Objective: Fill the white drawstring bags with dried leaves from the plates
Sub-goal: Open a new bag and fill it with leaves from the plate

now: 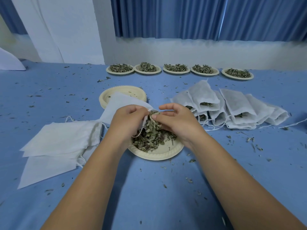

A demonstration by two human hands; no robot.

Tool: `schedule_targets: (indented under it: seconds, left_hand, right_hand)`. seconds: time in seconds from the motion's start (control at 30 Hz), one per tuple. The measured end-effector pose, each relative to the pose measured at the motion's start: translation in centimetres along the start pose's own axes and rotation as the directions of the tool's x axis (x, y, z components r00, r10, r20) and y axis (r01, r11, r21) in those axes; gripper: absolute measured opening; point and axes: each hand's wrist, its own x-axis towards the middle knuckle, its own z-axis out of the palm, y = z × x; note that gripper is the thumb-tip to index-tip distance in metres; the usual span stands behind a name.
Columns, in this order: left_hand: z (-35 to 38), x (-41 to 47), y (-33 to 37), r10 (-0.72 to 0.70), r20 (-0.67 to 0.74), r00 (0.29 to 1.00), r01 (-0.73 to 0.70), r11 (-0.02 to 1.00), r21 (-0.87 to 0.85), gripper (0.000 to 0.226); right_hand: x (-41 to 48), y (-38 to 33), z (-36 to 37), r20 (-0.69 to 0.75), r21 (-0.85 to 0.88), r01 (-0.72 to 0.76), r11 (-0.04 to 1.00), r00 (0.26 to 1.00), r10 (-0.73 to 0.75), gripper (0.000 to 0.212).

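Note:
A cream plate with a heap of dried leaves sits at the centre of the blue cloth. Above it my left hand grips the mouth of a white drawstring bag that slants away to the far left. My right hand pinches a clump of leaves at the bag's opening. A stack of flat empty bags lies at the left. Several filled bags lie in a row at the right, leaves showing at their mouths.
Several plates of dried leaves line the far edge by the wall. A stack of empty cream plates stands behind the held bag. Leaf crumbs are scattered over the blue cloth. Blue curtains hang behind.

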Motion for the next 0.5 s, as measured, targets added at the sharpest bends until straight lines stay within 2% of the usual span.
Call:
schedule_targets:
  seconds: [0.1, 0.17, 0.23, 0.3, 0.37, 0.43, 0.5]
  left_hand:
    - [-0.24, -0.07, 0.17, -0.014, 0.023, 1.000, 0.015, 0.999, -0.040, 0.011]
    - [-0.34, -0.09, 0.21, -0.016, 0.043, 0.999, 0.018, 0.998, -0.059, 0.013]
    - [-0.36, -0.08, 0.15, 0.000, 0.024, 1.000, 0.001, 0.999, -0.037, 0.014]
    - [-0.28, -0.08, 0.00, 0.080, -0.040, 0.996, -0.078, 0.996, 0.049, 0.017]
    - [-0.09, -0.22, -0.17, 0.193, -0.079, 0.978, -0.181, 0.975, 0.131, 0.015]
    - [0.06, -0.43, -0.35, 0.289, -0.070, 0.955, -0.269, 0.940, 0.211, 0.013]
    - [0.18, -0.67, -0.44, 0.343, -0.012, 0.939, -0.326, 0.904, 0.277, 0.010]
  right_hand:
    - [0.17, 0.11, -0.13, 0.068, -0.071, -0.032, 0.997, 0.997, 0.037, 0.047]
    - [0.16, 0.13, -0.10, 0.165, -0.016, -0.061, 0.998, 0.984, 0.063, 0.033]
    - [0.04, 0.14, -0.04, 0.203, 0.002, -0.042, 0.999, 0.978, 0.041, 0.013]
    - [0.00, 0.15, 0.01, 0.162, -0.005, -0.006, 1.000, 0.987, 0.006, 0.011]
    - [0.11, 0.27, 0.04, 0.092, -0.023, 0.017, 1.000, 0.996, -0.015, 0.019]
    - [0.15, 0.30, 0.14, 0.015, -0.028, 0.018, 0.999, 1.000, -0.017, 0.027]
    - [0.18, 0.42, 0.28, -0.036, -0.066, 0.041, 0.997, 0.998, -0.043, 0.022]
